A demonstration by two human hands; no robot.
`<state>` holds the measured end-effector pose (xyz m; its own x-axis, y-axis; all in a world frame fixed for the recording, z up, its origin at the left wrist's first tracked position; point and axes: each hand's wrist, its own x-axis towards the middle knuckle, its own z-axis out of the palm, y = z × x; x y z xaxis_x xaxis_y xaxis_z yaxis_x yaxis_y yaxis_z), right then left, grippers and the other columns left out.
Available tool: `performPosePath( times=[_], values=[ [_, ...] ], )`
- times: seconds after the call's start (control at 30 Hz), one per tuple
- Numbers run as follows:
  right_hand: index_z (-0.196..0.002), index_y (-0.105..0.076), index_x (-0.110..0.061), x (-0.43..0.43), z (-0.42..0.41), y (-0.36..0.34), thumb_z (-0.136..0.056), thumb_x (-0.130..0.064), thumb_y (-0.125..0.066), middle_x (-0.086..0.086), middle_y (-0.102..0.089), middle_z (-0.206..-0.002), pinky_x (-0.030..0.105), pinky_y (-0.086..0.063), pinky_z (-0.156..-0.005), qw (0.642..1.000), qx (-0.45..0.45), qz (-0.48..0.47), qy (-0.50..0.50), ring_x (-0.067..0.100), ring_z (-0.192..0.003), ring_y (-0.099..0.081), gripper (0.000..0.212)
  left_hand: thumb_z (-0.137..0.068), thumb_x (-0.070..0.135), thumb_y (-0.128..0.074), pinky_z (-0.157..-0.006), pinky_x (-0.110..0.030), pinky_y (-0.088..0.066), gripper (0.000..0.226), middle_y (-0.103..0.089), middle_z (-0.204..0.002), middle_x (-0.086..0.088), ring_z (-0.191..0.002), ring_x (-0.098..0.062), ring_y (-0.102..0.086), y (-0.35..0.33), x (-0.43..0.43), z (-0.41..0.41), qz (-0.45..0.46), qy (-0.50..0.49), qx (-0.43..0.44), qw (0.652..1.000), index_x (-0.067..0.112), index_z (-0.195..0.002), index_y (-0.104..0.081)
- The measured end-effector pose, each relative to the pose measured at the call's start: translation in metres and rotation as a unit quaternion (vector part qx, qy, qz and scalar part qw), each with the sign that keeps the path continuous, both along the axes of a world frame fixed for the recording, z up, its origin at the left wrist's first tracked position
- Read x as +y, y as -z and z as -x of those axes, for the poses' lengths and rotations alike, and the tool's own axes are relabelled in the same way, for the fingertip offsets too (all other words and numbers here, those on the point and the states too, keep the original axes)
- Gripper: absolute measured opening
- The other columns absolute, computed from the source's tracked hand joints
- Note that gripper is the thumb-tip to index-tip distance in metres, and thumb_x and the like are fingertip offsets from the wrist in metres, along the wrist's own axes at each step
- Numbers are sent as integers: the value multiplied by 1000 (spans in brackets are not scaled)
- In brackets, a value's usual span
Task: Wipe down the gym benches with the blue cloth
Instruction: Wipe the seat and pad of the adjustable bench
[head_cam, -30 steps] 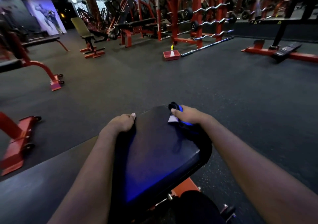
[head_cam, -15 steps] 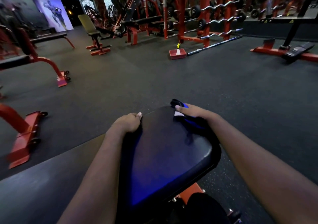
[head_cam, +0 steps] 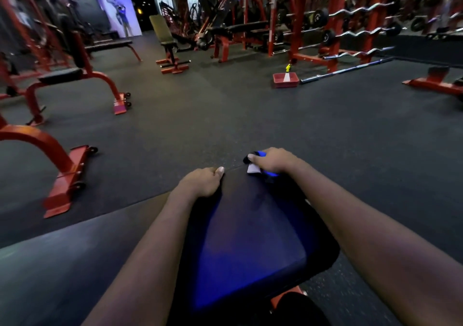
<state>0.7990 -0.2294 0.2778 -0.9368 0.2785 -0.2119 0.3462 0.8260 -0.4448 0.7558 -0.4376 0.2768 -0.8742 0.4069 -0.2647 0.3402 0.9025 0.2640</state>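
Note:
A black padded bench seat (head_cam: 250,245) fills the lower middle of the view, with a blue sheen on it. My right hand (head_cam: 273,161) grips the blue cloth (head_cam: 260,154) at the pad's far right corner; a white tag shows under my thumb. My left hand (head_cam: 203,181) curls over the pad's far left edge and grips it. A longer grey bench pad (head_cam: 62,263) runs off to the lower left.
Red-framed benches (head_cam: 62,75) stand at the left, one with a red foot (head_cam: 67,175) close by. A red tray (head_cam: 285,80) with a spray bottle (head_cam: 288,68) sits on the dark floor ahead. Barbell racks (head_cam: 350,24) line the back right.
Both hands have slid toward the far end of the pad, the right hand carrying the cloth to the far corner. My head has swung right and lifted.

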Motion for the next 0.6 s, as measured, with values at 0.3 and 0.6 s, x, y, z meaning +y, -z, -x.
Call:
performPosePath(
  times=[0.3,0.6],
  values=[
    [-98,-71,-30,4,12,-20,-92,-56,-56,1,-65,-119,28,-44,-90,988,-63,111,-82,20,-105,-60,30,-103,53,-17,-114,-39,-28,71,-32,-154,-23,-141,-35,-34,-8,-50,7,56,-128,-26,990,1,-147,-35],
    [-127,-59,-42,-25,24,-12,-90,-69,-44,-2,-58,-137,37,-39,-101,982,-8,-102,-158,26,-127,-51,48,-106,43,-20,-112,-34,-28,60,-32,-155,-19,-142,-32,-33,-4,-52,17,64,-104,-47,991,2,-147,-36]
  ],
)
